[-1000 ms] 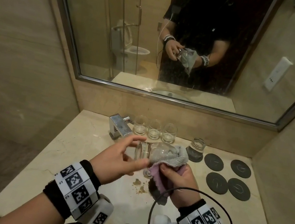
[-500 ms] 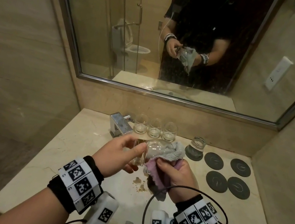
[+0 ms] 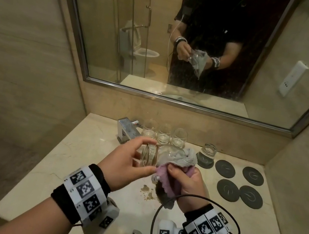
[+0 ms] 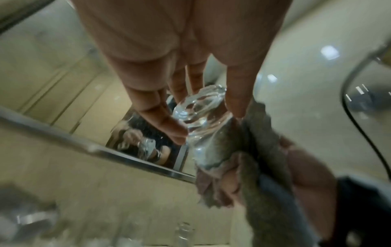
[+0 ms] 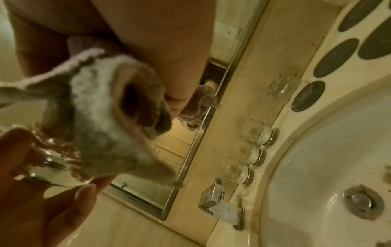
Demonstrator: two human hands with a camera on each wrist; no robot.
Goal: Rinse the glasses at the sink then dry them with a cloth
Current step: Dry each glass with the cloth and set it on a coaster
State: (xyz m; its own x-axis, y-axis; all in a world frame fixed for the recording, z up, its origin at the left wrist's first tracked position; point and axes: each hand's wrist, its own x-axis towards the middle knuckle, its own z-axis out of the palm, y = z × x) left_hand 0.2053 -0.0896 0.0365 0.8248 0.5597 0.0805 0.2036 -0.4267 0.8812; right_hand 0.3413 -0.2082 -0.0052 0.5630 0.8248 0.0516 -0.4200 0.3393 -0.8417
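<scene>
- The glass (image 3: 160,155) lies on its side in the air above the sink (image 3: 133,211), thick base toward the left hand (image 3: 127,163), mouth toward the right hand (image 3: 186,180).
- Left fingertips (image 4: 177,132) and thumb curl round the base end, pinching it at the rim of the heavy bottom; the palm stays clear of it.
- Right fingers are closed on the cloth (image 3: 179,159), grey on one face and pink on the other, bunched over the mouth end; a tail hangs below that hand.
- Judging by its look, the glass is rigid, breakable and probably wet-slick, with most of its weight in the base just inside the left fingertips, so that is the sound place to grip.
- The cloth is soft and should grip the thin wall well, though squeezing there seems riskier.
- Three upright glasses (image 3: 164,134) stand beyond the fingers by the tap (image 3: 126,131); another rests on a dark coaster (image 3: 205,163).
</scene>
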